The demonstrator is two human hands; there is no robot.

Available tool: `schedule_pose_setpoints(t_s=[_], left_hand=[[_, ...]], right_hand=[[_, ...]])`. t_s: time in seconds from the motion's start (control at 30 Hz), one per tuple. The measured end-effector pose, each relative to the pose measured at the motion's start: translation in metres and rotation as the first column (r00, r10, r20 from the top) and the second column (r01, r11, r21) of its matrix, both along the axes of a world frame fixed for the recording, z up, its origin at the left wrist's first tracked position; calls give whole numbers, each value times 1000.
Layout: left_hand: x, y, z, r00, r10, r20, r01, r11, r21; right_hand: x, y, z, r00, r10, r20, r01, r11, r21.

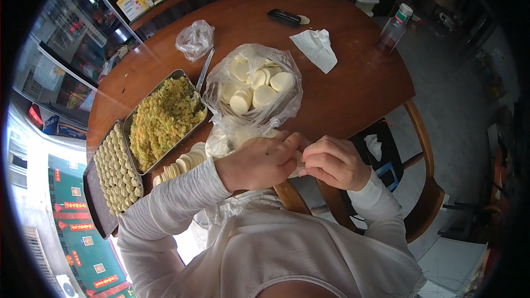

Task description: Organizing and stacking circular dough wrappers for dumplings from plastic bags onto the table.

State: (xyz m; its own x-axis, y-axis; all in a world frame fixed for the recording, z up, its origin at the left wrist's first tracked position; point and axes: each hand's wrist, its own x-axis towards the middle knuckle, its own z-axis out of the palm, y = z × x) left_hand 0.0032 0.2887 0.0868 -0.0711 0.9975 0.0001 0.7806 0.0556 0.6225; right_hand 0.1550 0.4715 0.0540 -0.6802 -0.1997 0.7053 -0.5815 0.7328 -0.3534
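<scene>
Head view, both hands point(298, 161) pinching a dumpling wrapper point(298, 161), bag of wrappers point(254, 85) just beyond, filling tray point(163, 121) left.

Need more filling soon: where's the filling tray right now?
In the head view, the filling tray sits left of the hands, between the tray of finished dumplings and the bag of wrappers.

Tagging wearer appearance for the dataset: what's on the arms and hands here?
Both arms wear long, thin white sleeves, lightly wrinkled, ending at the wrists. The left hand and right hand are bare: no gloves, rings, watch or bands visible. No markings on the sleeves.
</scene>
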Motion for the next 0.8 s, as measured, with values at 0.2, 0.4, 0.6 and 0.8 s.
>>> schedule_pose_setpoints(t_s=[0.2,0.4,0.6,0.8], left_hand=[[9,3,-6,975,-31,-218,74,978,193],[16,-2,-7,983,47,-179,-19,988,154],[8,2,-12,993,33,-113,-19,992,121],[-3,1,-7,995,89,40,-95,976,194]], right_hand=[[-1,-1,2,999,37,-25,-37,999,-4],[7,-2,-7,998,63,1,-63,997,-52],[5,-3,-11,999,40,-24,-42,994,-105],[4,-10,-47,998,-48,-32,38,965,-258]])
